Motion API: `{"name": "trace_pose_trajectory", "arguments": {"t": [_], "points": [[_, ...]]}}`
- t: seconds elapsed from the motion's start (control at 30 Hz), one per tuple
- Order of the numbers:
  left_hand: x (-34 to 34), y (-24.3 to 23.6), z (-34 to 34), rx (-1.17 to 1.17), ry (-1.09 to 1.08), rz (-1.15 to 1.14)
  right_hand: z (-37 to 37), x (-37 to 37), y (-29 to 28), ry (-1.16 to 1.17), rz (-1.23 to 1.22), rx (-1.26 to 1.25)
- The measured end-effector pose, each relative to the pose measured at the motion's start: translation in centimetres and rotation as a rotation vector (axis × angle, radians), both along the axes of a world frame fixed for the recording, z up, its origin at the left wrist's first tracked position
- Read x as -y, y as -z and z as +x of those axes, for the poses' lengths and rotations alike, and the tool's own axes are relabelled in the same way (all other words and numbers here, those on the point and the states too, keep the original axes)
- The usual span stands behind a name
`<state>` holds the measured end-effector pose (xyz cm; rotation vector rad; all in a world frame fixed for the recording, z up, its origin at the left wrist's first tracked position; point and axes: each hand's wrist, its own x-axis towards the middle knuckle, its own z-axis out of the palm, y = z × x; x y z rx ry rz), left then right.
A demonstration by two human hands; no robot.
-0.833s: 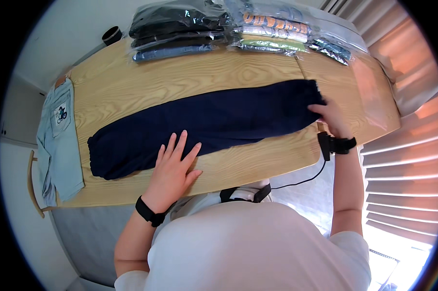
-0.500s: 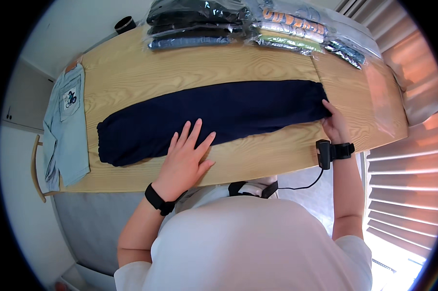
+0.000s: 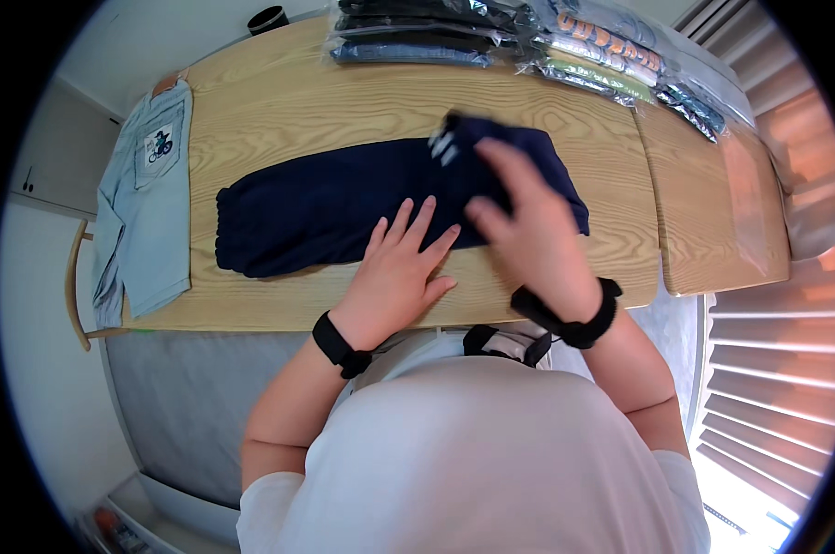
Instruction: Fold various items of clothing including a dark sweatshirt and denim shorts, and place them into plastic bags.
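A pair of navy pants (image 3: 325,198) lies lengthwise on the wooden table, with a gathered elastic edge at its left end. Its right part is doubled back over the middle, and small white marks show on the turned-over end. My left hand (image 3: 394,268) rests flat with fingers spread on the near edge of the pants. Over the doubled part is my right hand (image 3: 542,231), blurred by motion, its thumb and forefinger apart. Whether fabric is pinched in its other fingers cannot be seen.
A light-blue denim garment (image 3: 154,222) with a patched pocket lies at the table's left. Bagged dark clothes (image 3: 417,32) and bagged lighter clothes (image 3: 602,55) are stacked at the back. A clear plastic bag (image 3: 745,203) lies far right. Below left stands a white bin (image 3: 177,512).
My right hand has swung left from the right end of the pants, and that end is now folded over the middle. My left hand still lies flat on the fabric.
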<state>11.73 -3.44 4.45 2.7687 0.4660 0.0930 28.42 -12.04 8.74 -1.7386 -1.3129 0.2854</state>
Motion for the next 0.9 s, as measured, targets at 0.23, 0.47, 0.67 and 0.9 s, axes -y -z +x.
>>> {"name": "trace_pose_trajectory", "arguments": {"t": [0.23,0.47,0.67,0.9], "points": [[-0.2,0.2,-0.4,-0.029,0.004,-0.031,-1.6,-0.1,3.6,-0.159,-0.270,0.129],[-0.7,0.4,-0.5,0.083,-0.033,-0.150,-0.4,-1.6,5.3,-0.097,-0.184,0.366],[-0.7,0.1,-0.6,0.092,-0.073,-0.244,-1.5,-2.2,3.8,-0.069,0.040,0.279],[-1.2,1.5,-0.5,0.372,-0.240,-0.443,-2.4,-0.1,3.1,-0.204,-0.203,0.373]]}}
